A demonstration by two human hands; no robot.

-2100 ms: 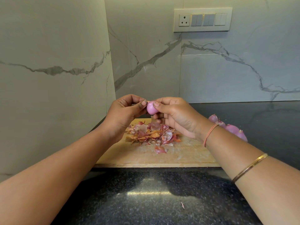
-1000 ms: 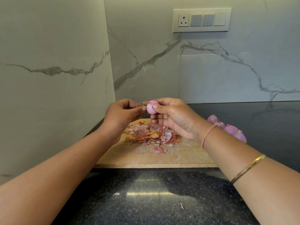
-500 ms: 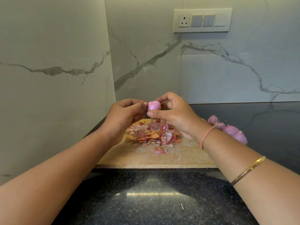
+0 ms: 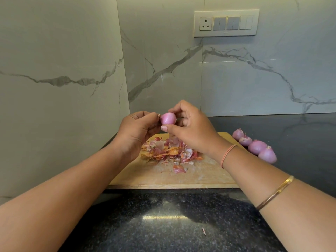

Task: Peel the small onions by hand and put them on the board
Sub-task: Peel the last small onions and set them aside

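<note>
A small pink onion (image 4: 168, 118), mostly bare of skin, is held in the air above the wooden board (image 4: 169, 177). My right hand (image 4: 190, 128) grips it between thumb and fingers. My left hand (image 4: 138, 128) pinches a scrap of dry skin at the onion's left end. Under both hands a heap of orange and pink onion peels (image 4: 169, 150) lies on the board. Several peeled onions (image 4: 254, 145) lie in a row to the right of the board, on the dark counter.
The black granite counter (image 4: 163, 224) runs to the marble walls at the left and back. A switch panel with a socket (image 4: 226, 23) is on the back wall. A tiny peel scrap (image 4: 204, 231) lies on the near counter.
My right hand has turned the onion and lifted it slightly, with fingers now over its top. My left hand stays pinching skin at the onion's left end.
</note>
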